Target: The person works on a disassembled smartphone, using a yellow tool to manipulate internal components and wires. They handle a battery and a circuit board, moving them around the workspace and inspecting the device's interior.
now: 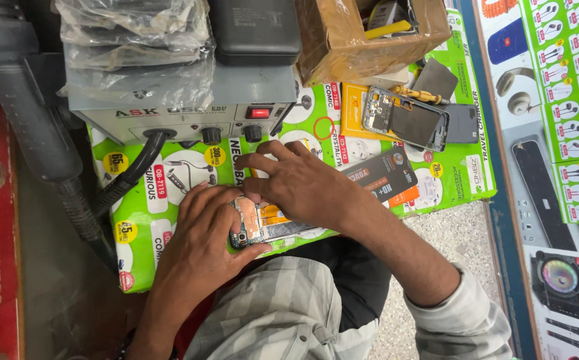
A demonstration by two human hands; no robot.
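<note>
An opened phone with its inner board showing lies on a green printed sheet in front of me. My left hand grips the phone's left end, thumb under its near edge. My right hand lies over the phone's top, fingers curled and pressing down near the board's upper left. Much of the phone is hidden beneath both hands.
A grey rework station with knobs and a black hose stands behind. A phone frame, a black flat pack and a cardboard box of tools lie to the right. Plastic bags sit on the station.
</note>
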